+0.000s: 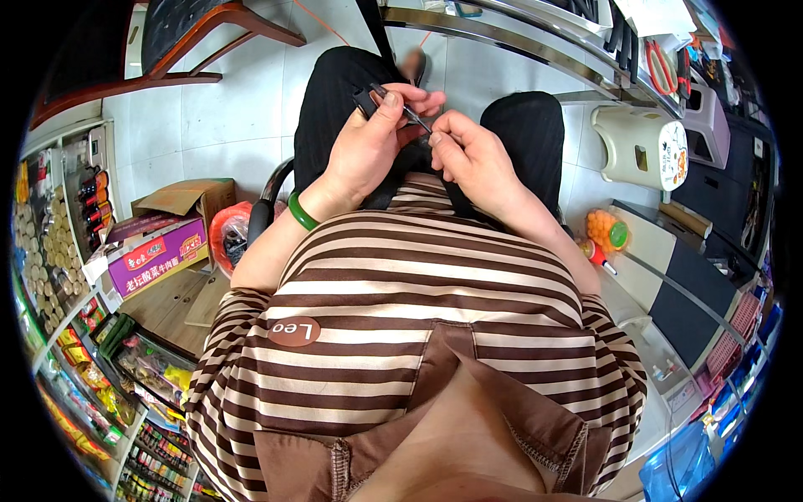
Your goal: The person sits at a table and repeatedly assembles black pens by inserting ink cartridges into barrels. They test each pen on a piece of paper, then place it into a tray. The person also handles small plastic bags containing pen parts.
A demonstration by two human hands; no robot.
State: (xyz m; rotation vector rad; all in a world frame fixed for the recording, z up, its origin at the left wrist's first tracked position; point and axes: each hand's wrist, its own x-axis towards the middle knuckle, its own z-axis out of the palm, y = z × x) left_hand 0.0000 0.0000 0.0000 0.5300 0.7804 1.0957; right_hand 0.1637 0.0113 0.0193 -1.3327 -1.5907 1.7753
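Note:
Over my lap, my left hand (pixel 368 151) is closed, its thumb pressing a small black object (pixel 365 101) against the fingers. From that hand a thin dark rod (pixel 416 120), perhaps a cord, slants down to the right. My right hand (pixel 475 155) pinches the rod's lower end between thumb and forefinger. What the small black object is cannot be made out, and its lower part is hidden behind my left thumb. A green bangle (pixel 302 212) circles my left wrist. Both hands are close together, joined only by the thin piece.
A bench (pixel 535 53) with tools, among them red-handled pliers (pixel 659 67), stands ahead right. White plastic stool (pixel 623 146) at right; wooden chair (pixel 209 42) at far left. A purple carton (pixel 159 259) sits left, near shelves of goods (pixel 92 368).

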